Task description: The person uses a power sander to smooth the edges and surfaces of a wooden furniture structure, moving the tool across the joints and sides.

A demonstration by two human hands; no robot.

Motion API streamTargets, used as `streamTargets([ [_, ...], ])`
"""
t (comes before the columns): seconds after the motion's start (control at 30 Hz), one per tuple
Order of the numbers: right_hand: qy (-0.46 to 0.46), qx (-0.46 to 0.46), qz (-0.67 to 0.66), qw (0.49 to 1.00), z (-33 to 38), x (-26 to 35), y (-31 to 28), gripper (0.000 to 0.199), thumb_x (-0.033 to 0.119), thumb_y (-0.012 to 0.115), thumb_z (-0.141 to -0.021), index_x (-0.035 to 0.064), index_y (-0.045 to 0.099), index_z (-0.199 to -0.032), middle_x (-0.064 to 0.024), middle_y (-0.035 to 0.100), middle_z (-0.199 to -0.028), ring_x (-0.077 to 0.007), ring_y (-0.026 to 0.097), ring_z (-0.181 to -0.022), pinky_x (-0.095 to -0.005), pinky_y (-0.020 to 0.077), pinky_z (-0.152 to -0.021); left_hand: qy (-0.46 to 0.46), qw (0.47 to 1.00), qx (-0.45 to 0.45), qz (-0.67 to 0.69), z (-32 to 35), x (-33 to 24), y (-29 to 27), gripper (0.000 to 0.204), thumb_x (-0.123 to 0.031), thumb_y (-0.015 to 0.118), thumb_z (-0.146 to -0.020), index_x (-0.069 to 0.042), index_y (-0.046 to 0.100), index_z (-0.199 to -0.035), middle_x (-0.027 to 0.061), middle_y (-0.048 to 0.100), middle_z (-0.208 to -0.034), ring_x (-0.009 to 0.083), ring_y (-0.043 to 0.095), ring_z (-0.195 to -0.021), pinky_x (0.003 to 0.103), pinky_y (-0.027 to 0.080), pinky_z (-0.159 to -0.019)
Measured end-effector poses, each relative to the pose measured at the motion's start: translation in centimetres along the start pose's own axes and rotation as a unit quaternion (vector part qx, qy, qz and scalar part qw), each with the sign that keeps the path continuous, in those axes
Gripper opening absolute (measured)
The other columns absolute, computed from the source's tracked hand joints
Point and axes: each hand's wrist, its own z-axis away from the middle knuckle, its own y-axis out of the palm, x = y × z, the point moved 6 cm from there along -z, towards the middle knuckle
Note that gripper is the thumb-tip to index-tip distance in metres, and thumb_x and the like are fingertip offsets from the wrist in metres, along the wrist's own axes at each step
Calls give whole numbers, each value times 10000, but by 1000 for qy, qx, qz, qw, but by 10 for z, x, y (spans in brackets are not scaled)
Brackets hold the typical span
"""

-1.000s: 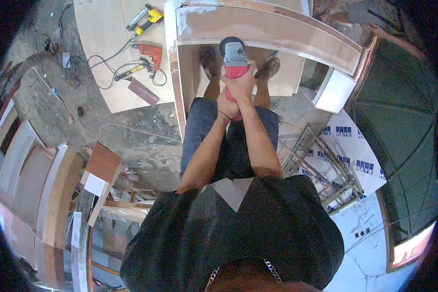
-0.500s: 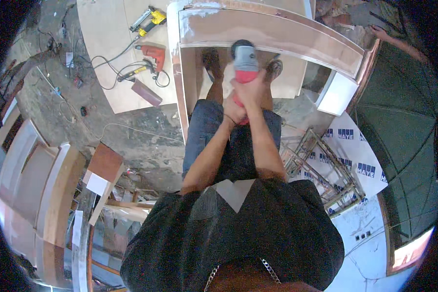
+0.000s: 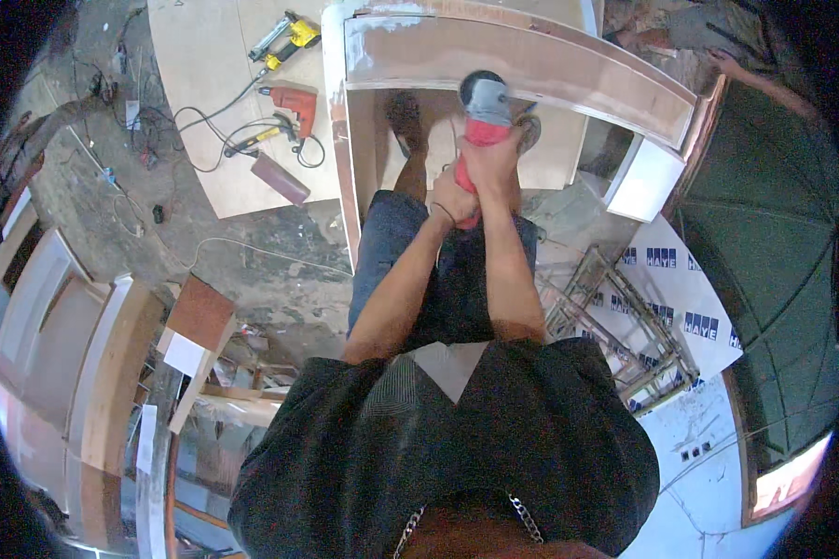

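Head view looks straight down on my two hands wrapped around a red angle grinder point(image 3: 483, 116). My right hand point(image 3: 494, 160) grips the red body just behind the grey head; my left hand point(image 3: 452, 197) closes on the rear of the handle, touching the right. Its grey head sits against the lower edge of a curved wooden frame point(image 3: 531, 65). Well to my left, a red drill point(image 3: 294, 101) and a yellow tool point(image 3: 289, 33) lie on a plywood sheet point(image 3: 205, 140)

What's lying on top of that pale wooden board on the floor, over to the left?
On the pale board lie a yellow power tool, an orange drill, a dark brown block and tangled black cords. The floor beneath the board is covered.
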Motion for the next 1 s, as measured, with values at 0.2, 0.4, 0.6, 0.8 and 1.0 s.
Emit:
streamTargets([
  [0.2,-36,44,-1,998,15,11,9,892,281,839,-554,-60,362,-1226,-273,626,-987,-421,631,-930,-446,504,-832,12,998,-44,40,14,11,-7,649,-408,774,-654,-75,557,-1167,186,642,-1098,349,612,-1043,402,475,-876],
  [0.4,-18,141,44,989,37,25,66,878,301,827,-562,-35,350,-1218,-281,650,-906,-433,652,-853,-460,525,-773,34,988,-107,108,14,43,-46,703,-413,772,-678,-87,528,-1251,145,629,-1166,303,588,-1120,363,449,-941],
  [0.6,-9,94,31,995,23,15,46,970,306,816,-579,-82,290,-1295,-295,645,-891,-455,644,-845,-465,526,-772,30,994,-56,91,2,30,-33,676,-394,770,-693,-100,533,-1253,129,626,-1187,263,588,-1128,345,440,-950],
  [0.8,39,56,26,997,12,0,5,807,291,817,-575,-9,346,-1158,-289,639,-888,-455,641,-868,-494,521,-769,-4,996,-30,82,10,10,-1,690,-392,796,-651,-110,548,-1230,115,666,-1106,265,634,-1046,351,474,-899],
  [1.0,17,39,2,999,6,-4,-15,773,275,825,-557,2,373,-1121,-268,633,-917,-427,645,-852,-473,514,-774,-38,998,-18,36,12,7,18,683,-409,791,-653,-108,545,-1214,122,668,-1081,270,638,-1025,356,478,-878],
])
